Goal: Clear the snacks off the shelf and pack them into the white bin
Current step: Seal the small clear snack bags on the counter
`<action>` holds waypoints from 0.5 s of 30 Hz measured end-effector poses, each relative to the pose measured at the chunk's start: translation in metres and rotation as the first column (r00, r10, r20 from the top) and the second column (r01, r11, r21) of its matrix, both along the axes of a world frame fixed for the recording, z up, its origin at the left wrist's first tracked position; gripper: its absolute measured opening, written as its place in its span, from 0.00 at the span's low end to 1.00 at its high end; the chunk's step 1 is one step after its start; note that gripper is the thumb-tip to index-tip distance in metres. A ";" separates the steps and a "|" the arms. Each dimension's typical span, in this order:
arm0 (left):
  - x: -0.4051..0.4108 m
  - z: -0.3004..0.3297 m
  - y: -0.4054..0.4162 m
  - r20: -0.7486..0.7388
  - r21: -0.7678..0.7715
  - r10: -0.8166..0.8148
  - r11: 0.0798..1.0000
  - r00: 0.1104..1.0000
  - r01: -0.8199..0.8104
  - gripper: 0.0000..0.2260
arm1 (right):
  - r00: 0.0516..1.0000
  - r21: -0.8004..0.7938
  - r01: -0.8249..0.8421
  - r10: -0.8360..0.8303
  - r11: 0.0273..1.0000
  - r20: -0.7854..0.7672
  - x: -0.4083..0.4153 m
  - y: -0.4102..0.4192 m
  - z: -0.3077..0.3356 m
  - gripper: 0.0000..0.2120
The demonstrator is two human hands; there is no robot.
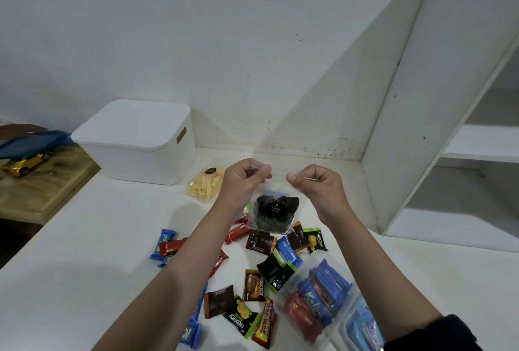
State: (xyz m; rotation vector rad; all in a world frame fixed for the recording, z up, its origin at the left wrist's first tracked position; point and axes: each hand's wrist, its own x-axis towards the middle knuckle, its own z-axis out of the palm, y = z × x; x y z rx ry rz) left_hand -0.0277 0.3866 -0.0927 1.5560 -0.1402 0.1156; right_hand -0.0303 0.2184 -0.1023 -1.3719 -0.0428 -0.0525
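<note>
My left hand (pixel 243 182) and my right hand (pixel 314 183) pinch the top corners of a clear zip bag of black swirl cookies (pixel 275 214), which hangs above the white tabletop. Several small snack packets (pixel 254 289) in red, blue, brown and green lie scattered below my arms. A clear bag of pale yellow sticks (pixel 206 185) lies behind my left hand. The white bin (pixel 137 140) stands at the back left with its lid on. A clear bag of blue and red wafers (pixel 314 303) lies under my right forearm.
A white shelf unit (pixel 449 137) with bare compartments stands at the right against the wall. Left of the table is a wooden surface (pixel 42 182) with a yellow toy car (pixel 25 163) and a blue object. Another clear bag of blue packets (pixel 362 328) lies at the bottom right.
</note>
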 end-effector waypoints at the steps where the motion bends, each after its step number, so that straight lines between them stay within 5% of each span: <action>1: 0.000 0.000 0.001 0.001 0.003 0.005 1.000 1.000 -0.005 0.08 | 1.000 -0.004 -0.013 0.013 1.000 0.012 0.000 0.001 0.000 0.14; 5: -0.003 0.000 0.005 0.012 0.013 0.022 1.000 1.000 -0.023 0.09 | 0.997 -0.002 -0.054 0.054 0.999 0.050 0.000 0.005 0.001 0.16; 15: -0.008 0.002 0.019 -0.036 -0.035 0.127 0.991 0.991 -0.129 0.08 | 0.996 -0.044 -0.086 0.085 0.995 -0.016 -0.007 0.020 0.001 0.04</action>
